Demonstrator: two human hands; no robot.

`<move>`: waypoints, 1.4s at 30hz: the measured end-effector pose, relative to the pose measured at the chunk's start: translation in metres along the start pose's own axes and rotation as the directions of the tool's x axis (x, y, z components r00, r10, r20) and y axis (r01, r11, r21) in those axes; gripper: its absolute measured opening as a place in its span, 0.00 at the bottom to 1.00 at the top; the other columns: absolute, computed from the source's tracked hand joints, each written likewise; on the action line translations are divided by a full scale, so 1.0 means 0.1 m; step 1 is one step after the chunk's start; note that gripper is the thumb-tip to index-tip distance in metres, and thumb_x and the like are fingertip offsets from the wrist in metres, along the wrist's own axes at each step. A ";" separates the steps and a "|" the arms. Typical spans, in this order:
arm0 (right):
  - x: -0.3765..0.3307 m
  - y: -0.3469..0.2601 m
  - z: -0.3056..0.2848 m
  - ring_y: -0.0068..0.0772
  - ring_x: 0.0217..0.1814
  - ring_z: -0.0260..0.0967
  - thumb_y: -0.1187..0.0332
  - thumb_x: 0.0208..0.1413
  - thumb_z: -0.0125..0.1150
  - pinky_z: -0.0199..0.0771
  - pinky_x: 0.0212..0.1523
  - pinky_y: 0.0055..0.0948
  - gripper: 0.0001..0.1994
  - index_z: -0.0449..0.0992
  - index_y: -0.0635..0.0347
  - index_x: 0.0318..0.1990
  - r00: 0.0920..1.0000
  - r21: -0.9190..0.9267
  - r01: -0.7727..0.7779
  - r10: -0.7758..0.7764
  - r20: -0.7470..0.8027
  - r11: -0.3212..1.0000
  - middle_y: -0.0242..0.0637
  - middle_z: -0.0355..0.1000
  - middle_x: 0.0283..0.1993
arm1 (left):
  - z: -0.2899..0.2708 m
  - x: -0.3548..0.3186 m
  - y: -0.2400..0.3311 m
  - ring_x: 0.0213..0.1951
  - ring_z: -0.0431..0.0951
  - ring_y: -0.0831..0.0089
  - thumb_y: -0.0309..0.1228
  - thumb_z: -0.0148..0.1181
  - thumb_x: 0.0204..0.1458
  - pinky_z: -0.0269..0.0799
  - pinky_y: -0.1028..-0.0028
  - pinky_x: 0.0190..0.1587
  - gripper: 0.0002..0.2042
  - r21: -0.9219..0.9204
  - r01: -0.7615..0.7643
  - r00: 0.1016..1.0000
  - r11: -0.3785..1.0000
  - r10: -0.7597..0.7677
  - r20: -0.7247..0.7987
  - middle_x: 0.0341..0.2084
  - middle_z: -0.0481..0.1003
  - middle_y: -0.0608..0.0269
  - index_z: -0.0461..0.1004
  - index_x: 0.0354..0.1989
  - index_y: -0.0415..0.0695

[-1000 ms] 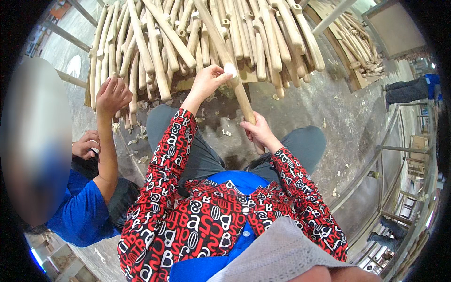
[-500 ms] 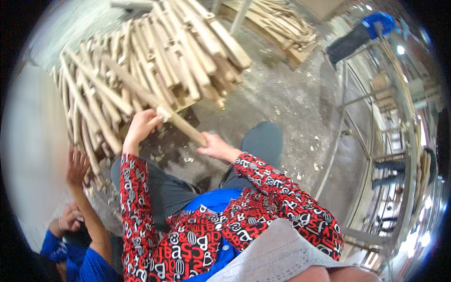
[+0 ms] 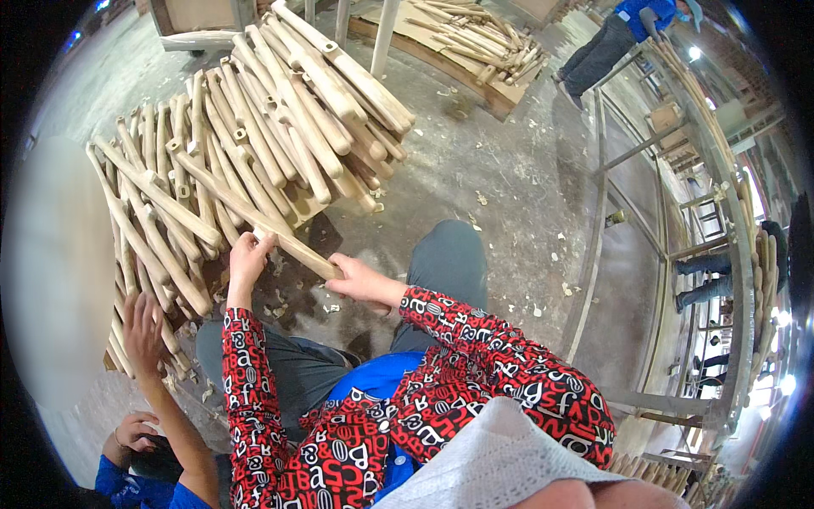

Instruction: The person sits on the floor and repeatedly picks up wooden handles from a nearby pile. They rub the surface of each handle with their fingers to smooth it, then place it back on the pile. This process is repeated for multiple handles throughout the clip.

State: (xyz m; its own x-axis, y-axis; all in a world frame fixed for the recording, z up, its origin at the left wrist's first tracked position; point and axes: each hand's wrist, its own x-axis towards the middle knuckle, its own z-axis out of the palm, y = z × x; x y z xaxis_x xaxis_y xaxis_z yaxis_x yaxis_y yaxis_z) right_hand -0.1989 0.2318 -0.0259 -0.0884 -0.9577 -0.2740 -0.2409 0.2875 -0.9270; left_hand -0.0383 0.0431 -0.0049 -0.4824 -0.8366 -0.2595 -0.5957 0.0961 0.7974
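My right hand (image 3: 363, 281) grips the near end of a long pale wooden leg (image 3: 303, 253). The leg slants away to the left, and its far part lies over a pile of similar legs (image 3: 254, 136). Closer to its middle, my left hand (image 3: 248, 265) has its fingers closed against the near side. A small pale patch shows by those fingertips; I cannot make out whether it is a separate piece. My knees are on both sides of the work.
At the left, a co-worker's hand (image 3: 144, 333) reaches toward the pile. More sticks lie on a low board (image 3: 500, 100) at the back. A metal frame rack (image 3: 736, 280) runs along the right, with a person (image 3: 606, 42) bending over its far end. Wood shavings dot the floor.
My view has shifted, so the pile appears lower and farther left. The leg and both hands also appear lower and farther left. My left hand looks slightly closer to my right along the leg.
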 end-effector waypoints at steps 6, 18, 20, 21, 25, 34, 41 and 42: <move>0.02 -0.25 -0.09 0.18 0.17 0.65 0.63 0.55 0.58 0.67 0.14 0.21 0.14 0.63 0.59 0.44 0.908 0.463 -0.393 0.256 0.331 0.794 0.30 0.66 0.23 | -0.10 -0.05 0.01 0.19 0.68 0.83 0.40 0.57 0.53 0.61 0.82 0.20 0.15 -0.258 0.097 0.981 0.961 -0.048 0.187 0.25 0.75 0.65 0.72 0.35 0.37; -0.11 -0.14 0.02 0.19 0.14 0.61 0.67 0.50 0.62 0.63 0.13 0.23 0.20 0.63 0.63 0.47 0.998 0.273 0.025 -0.011 -0.054 0.962 0.29 0.64 0.21 | -0.24 -0.09 0.28 0.23 0.70 0.83 0.35 0.51 0.58 0.62 0.82 0.24 0.16 -0.307 -0.178 0.918 0.935 0.270 0.290 0.24 0.71 0.70 0.66 0.52 0.40; -0.12 -0.17 0.04 0.20 0.15 0.62 0.66 0.49 0.62 0.64 0.14 0.24 0.20 0.63 0.63 0.48 0.994 0.224 0.063 -0.042 -0.099 0.973 0.30 0.65 0.21 | -0.28 -0.10 0.26 0.24 0.71 0.83 0.34 0.50 0.58 0.63 0.82 0.25 0.17 -0.332 -0.210 0.908 0.920 0.309 0.283 0.25 0.72 0.70 0.65 0.54 0.41; -0.12 -0.16 0.04 0.20 0.15 0.62 0.66 0.49 0.62 0.64 0.14 0.25 0.21 0.63 0.63 0.48 0.994 0.224 0.069 -0.047 -0.103 0.972 0.30 0.65 0.21 | -0.27 -0.10 0.27 0.24 0.71 0.83 0.33 0.50 0.58 0.63 0.82 0.26 0.18 -0.346 -0.218 0.904 0.913 0.322 0.280 0.26 0.72 0.70 0.64 0.55 0.41; -0.11 -0.10 0.03 0.19 0.15 0.62 0.66 0.50 0.62 0.64 0.15 0.24 0.23 0.63 0.63 0.52 0.989 0.201 0.078 -0.050 -0.138 0.977 0.30 0.66 0.23 | -0.23 -0.15 0.37 0.26 0.73 0.80 0.33 0.54 0.56 0.67 0.79 0.29 0.16 -0.367 -0.179 0.943 0.913 0.265 0.200 0.26 0.75 0.65 0.69 0.50 0.39; -0.09 -0.07 0.02 0.27 0.20 0.69 0.64 0.50 0.63 0.67 0.20 0.29 0.25 0.62 0.62 0.54 0.973 0.016 0.062 -0.057 -0.225 0.998 0.39 0.71 0.25 | -0.11 -0.17 0.43 0.27 0.76 0.67 0.33 0.58 0.53 0.69 0.70 0.34 0.11 0.116 -0.297 0.950 0.948 0.305 -0.060 0.25 0.76 0.53 0.75 0.34 0.36; -0.07 -0.03 0.07 0.55 0.34 0.72 0.63 0.49 0.60 0.70 0.34 0.43 0.25 0.62 0.64 0.51 0.960 -0.201 0.084 -0.133 -0.245 0.976 0.56 0.71 0.30 | 0.08 -0.16 0.34 0.31 0.77 0.51 0.32 0.55 0.51 0.71 0.62 0.35 0.11 0.321 -0.244 0.934 0.915 0.311 -0.175 0.26 0.76 0.45 0.76 0.32 0.36; -0.07 -0.02 0.07 0.58 0.34 0.71 0.63 0.48 0.60 0.69 0.34 0.45 0.24 0.62 0.63 0.50 0.953 -0.201 0.102 -0.154 -0.260 0.974 0.57 0.70 0.29 | 0.12 -0.17 0.35 0.31 0.77 0.50 0.32 0.54 0.50 0.71 0.60 0.35 0.11 0.345 -0.217 0.933 0.913 0.298 -0.202 0.26 0.76 0.45 0.76 0.32 0.37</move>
State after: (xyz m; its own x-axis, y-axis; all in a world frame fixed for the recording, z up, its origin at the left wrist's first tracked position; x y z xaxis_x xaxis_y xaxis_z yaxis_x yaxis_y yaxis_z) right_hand -0.1913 0.2383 -0.0240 -0.2986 -0.9529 -0.0521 -0.4382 0.1854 -0.8795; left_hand -0.0587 0.0672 0.0204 -0.4979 -0.8607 0.1057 -0.6610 0.4556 0.5962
